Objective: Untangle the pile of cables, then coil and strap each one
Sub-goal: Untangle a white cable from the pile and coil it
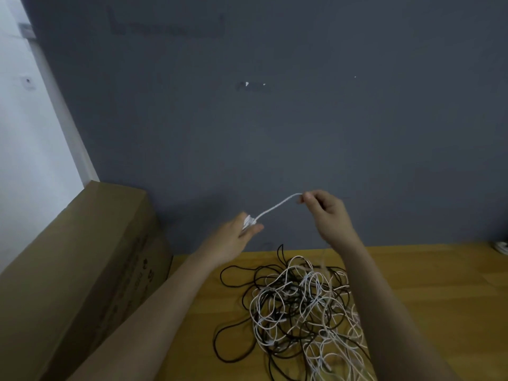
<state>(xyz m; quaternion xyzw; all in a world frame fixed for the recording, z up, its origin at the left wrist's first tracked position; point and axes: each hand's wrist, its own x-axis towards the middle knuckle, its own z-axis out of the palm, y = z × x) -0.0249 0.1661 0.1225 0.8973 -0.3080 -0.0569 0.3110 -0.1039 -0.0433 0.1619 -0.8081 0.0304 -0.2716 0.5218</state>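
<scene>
Better to keep white cable taut from left hand, wrapped in coils, to pinching right hand; lay even turns beside fingers.

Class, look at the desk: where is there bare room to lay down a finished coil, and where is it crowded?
Bare wood lies right of the cable pile, toward the table edge, and a narrower strip between pile and cardboard box. The centre is crowded with tangled black and white cables.
</scene>
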